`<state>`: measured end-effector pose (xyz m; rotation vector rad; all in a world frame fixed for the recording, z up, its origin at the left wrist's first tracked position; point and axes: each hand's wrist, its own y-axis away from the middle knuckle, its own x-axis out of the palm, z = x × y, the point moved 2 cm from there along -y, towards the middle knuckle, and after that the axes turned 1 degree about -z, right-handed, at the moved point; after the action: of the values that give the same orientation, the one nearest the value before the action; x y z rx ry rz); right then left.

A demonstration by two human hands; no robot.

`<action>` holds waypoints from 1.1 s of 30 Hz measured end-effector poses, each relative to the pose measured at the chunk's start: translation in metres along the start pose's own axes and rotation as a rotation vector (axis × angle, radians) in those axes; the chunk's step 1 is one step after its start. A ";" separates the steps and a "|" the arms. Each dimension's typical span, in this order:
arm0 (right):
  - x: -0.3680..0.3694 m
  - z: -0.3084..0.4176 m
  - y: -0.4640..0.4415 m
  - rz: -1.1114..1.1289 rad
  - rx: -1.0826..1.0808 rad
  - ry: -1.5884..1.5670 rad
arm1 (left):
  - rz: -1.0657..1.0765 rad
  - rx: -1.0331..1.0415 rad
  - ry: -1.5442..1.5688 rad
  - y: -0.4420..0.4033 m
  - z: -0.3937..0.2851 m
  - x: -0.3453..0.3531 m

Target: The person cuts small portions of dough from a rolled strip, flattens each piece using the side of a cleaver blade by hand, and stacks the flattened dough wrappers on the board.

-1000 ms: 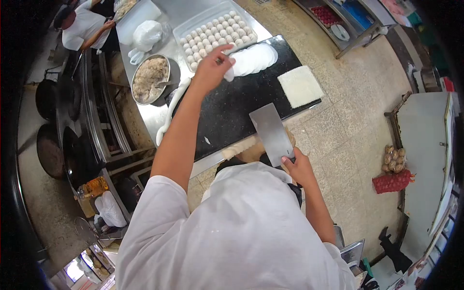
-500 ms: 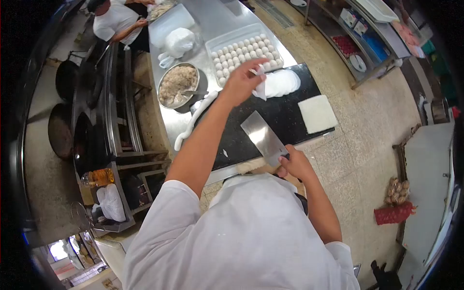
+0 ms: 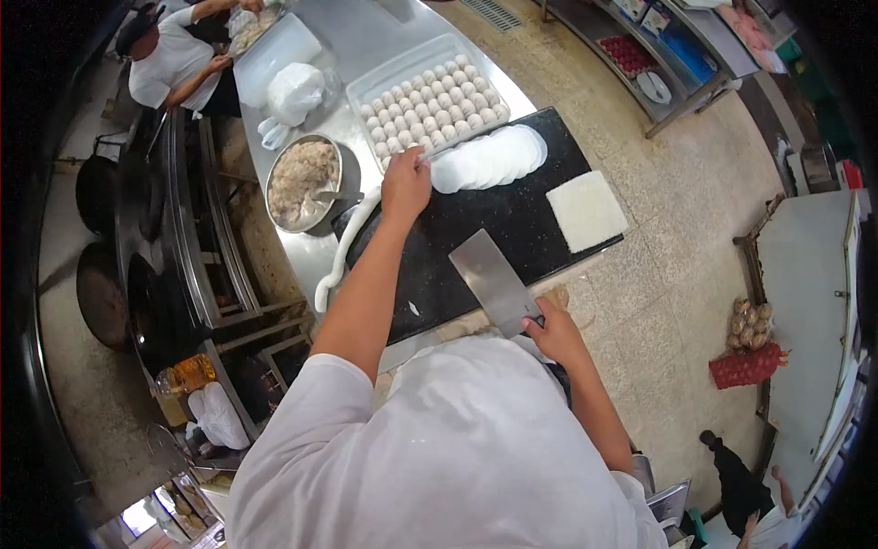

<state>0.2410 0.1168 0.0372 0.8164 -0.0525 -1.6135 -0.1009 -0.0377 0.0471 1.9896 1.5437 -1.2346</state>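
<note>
My left hand [image 3: 405,188] is closed at the left end of a row of overlapping thin white rounds [image 3: 489,159] on the black board [image 3: 457,220]; whatever its fingers pinch is too small to name. My right hand [image 3: 554,331] grips a wide cleaver [image 3: 494,279], its blade over the board's front edge. Behind the rounds is a clear tray [image 3: 358,87] of several white dumplings [image 3: 430,105]. A long dough rope [image 3: 346,249] lies along the board's left side. To its left sits a metal bowl of filling [image 3: 304,181] with a utensil in it.
A folded white cloth [image 3: 587,211] lies on the board's right end. A tied plastic bag [image 3: 294,93] is behind the bowl. A co-worker [image 3: 169,59] stands at the table's far left. Shelves [image 3: 681,87] are at the upper right, and another person [image 3: 745,485] shows at the lower right.
A thin white round held up in my left hand is no longer raised, and that hand has lowered to the left end of the row. The cleaver stays in my right hand; the view has shifted.
</note>
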 end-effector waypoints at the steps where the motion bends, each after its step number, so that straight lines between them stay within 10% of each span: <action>1: -0.001 0.001 0.000 -0.019 -0.017 -0.013 | 0.031 0.015 0.054 -0.007 -0.007 0.002; 9: -0.010 0.010 -0.022 0.038 0.010 0.050 | 0.506 0.755 -0.022 -0.076 -0.100 0.097; 13: -0.013 0.016 -0.025 0.005 0.009 0.111 | 0.552 0.747 -0.372 -0.087 -0.112 0.124; 33: -0.006 0.023 -0.040 0.012 0.038 0.075 | 0.741 0.823 -0.180 -0.106 -0.120 0.124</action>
<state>0.1945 0.1225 0.0387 0.9043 -0.0349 -1.5728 -0.1420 0.1607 0.0421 2.4446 0.0903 -1.7474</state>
